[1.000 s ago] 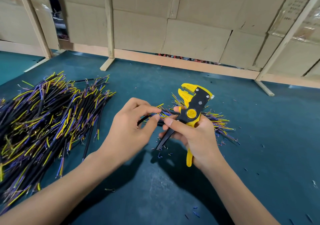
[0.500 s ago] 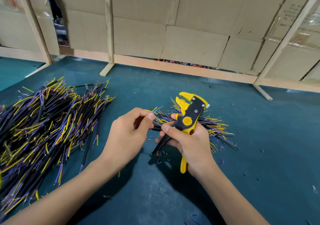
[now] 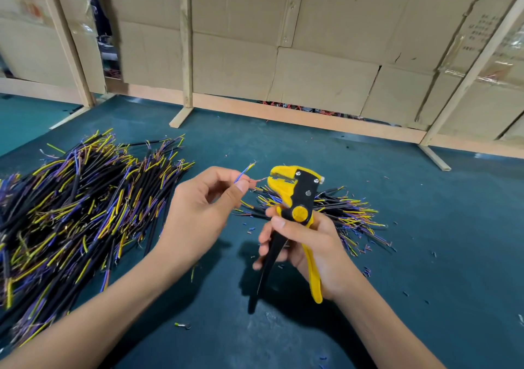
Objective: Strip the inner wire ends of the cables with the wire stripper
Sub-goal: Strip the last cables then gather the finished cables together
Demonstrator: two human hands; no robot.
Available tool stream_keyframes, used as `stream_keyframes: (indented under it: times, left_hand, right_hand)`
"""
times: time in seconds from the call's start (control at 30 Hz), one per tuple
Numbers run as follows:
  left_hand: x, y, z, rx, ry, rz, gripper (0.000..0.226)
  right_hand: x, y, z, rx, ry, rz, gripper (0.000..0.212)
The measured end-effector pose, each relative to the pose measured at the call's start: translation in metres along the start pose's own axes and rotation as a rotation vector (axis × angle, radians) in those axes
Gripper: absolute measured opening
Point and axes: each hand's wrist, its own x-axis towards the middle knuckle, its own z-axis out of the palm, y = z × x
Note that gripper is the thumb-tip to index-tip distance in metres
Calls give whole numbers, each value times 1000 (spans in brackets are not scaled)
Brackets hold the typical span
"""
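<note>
My left hand (image 3: 204, 212) pinches a cable between thumb and fingers; its blue and yellow inner wires (image 3: 244, 171) stick up, and a reddish wire (image 3: 257, 180) runs right into the jaws of the wire stripper. My right hand (image 3: 304, 241) grips the yellow and black wire stripper (image 3: 293, 198) by its handles, head up, just right of the left hand. The cable's black sheath is hidden in my left hand.
A big pile of black cables (image 3: 65, 212) with yellow and purple wire ends lies at the left. A smaller pile (image 3: 348, 212) lies behind my right hand. Bits of insulation (image 3: 365, 272) dot the teal table (image 3: 425, 255). A cardboard wall (image 3: 312, 56) on wooden frames closes the back.
Both hands have risen and drawn slightly apart. The stripper head now stands upright with one wire in its jaws; the cable's end points up from my left fingers.
</note>
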Motion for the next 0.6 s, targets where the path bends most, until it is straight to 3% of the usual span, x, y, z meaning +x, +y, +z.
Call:
stream_keyframes:
  times: [0.17, 0.6]
  left_hand:
    - [-2, 4, -1, 17, -66, 38, 7]
    - [-3, 6, -2, 37, -80, -18, 8]
  right_hand:
    - [-3, 6, 3, -87, -112, 77, 20]
    - [0, 12, -1, -36, -127, 43, 19]
